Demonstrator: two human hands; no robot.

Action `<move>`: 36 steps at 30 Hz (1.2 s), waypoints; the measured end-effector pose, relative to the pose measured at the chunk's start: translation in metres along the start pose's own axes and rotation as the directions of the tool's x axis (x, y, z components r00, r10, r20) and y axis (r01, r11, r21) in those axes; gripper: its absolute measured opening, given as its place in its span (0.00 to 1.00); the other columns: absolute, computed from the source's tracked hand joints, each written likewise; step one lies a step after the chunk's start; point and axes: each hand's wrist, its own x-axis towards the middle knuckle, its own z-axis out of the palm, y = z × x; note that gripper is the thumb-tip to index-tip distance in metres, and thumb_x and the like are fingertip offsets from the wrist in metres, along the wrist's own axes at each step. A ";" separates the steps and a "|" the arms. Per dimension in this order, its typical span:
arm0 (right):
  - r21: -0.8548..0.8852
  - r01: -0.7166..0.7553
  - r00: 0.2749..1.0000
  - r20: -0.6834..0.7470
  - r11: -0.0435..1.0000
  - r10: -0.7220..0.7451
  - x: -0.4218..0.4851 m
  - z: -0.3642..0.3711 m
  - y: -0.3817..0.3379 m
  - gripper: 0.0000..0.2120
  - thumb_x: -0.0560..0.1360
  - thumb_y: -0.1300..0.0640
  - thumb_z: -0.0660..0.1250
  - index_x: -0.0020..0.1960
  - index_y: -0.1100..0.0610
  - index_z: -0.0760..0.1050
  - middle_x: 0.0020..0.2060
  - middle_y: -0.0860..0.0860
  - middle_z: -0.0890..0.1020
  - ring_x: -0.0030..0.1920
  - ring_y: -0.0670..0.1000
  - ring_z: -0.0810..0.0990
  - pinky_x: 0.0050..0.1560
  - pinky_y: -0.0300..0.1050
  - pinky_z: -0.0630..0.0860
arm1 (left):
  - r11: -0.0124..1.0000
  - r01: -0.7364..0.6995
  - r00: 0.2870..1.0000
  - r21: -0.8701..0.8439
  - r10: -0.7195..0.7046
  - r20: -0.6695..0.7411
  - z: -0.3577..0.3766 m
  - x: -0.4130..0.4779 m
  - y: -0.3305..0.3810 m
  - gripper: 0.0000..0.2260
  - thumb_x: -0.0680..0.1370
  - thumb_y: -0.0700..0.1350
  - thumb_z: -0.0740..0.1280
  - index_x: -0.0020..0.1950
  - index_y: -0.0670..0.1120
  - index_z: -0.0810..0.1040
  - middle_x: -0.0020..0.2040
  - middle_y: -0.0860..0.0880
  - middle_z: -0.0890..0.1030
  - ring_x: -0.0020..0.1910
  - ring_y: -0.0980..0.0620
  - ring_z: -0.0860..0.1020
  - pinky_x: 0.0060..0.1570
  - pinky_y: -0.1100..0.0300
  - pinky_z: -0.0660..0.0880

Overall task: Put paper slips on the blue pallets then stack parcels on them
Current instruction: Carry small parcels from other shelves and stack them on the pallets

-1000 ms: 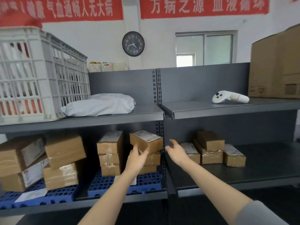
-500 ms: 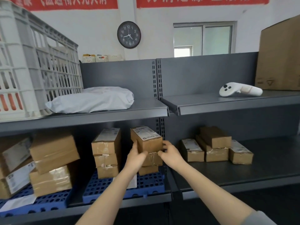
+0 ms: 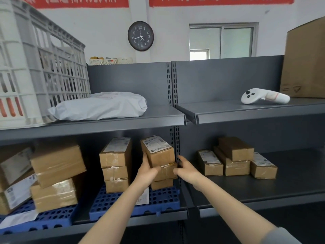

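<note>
The top brown cardboard parcel (image 3: 158, 152) sits a bit crooked on its pile (image 3: 162, 184) on the blue plastic pallet (image 3: 123, 205), long side pointing into the dark grey metal shelf (image 3: 82, 215), the left hand (image 3: 146, 171) holding its left side, the right hand (image 3: 186, 170) open just beside it.

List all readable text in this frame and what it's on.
"1" to "12": numerals on the wall clock dial.
Red banners: characters cut off by the frame's top edge, unreadable.
Label on the top parcel: too small to read.
Labels on the other parcels and the paper slip: blurred.
</note>
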 end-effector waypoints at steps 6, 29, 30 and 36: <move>0.067 -0.024 0.997 0.077 0.997 0.018 0.007 0.010 0.003 0.28 0.75 0.67 0.59 0.72 0.52 0.61 0.55 0.48 0.76 0.57 0.48 0.74 0.51 0.36 0.72 | 0.991 0.128 0.989 -0.049 -0.124 0.074 0.004 0.006 -0.006 0.41 0.75 0.36 0.63 0.77 0.50 0.38 0.74 0.45 0.63 0.71 0.46 0.64 0.61 0.59 0.65; 0.081 -0.090 0.992 0.093 0.993 0.082 0.040 0.034 0.009 0.26 0.76 0.63 0.60 0.73 0.52 0.61 0.56 0.48 0.73 0.56 0.48 0.71 0.50 0.39 0.70 | 0.980 0.182 0.980 -0.084 -0.173 0.098 -0.005 0.048 -0.034 0.25 0.78 0.41 0.59 0.74 0.50 0.58 0.63 0.48 0.74 0.62 0.50 0.73 0.66 0.52 0.69; 0.077 -0.089 0.992 0.099 0.993 0.081 0.039 0.034 0.009 0.26 0.76 0.62 0.60 0.73 0.51 0.60 0.56 0.48 0.72 0.56 0.47 0.70 0.51 0.40 0.70 | 0.980 0.184 0.979 -0.078 -0.176 0.101 -0.005 0.048 -0.034 0.25 0.78 0.41 0.59 0.74 0.51 0.58 0.63 0.48 0.74 0.62 0.50 0.73 0.67 0.52 0.69; 0.060 -0.021 0.999 0.040 0.998 0.019 0.036 0.025 -0.003 0.40 0.75 0.64 0.63 0.78 0.50 0.45 0.73 0.52 0.63 0.72 0.52 0.64 0.64 0.41 0.65 | 0.982 0.139 0.990 -0.127 -0.137 0.021 -0.014 0.045 -0.030 0.33 0.74 0.34 0.60 0.76 0.49 0.53 0.64 0.46 0.73 0.62 0.48 0.72 0.62 0.53 0.70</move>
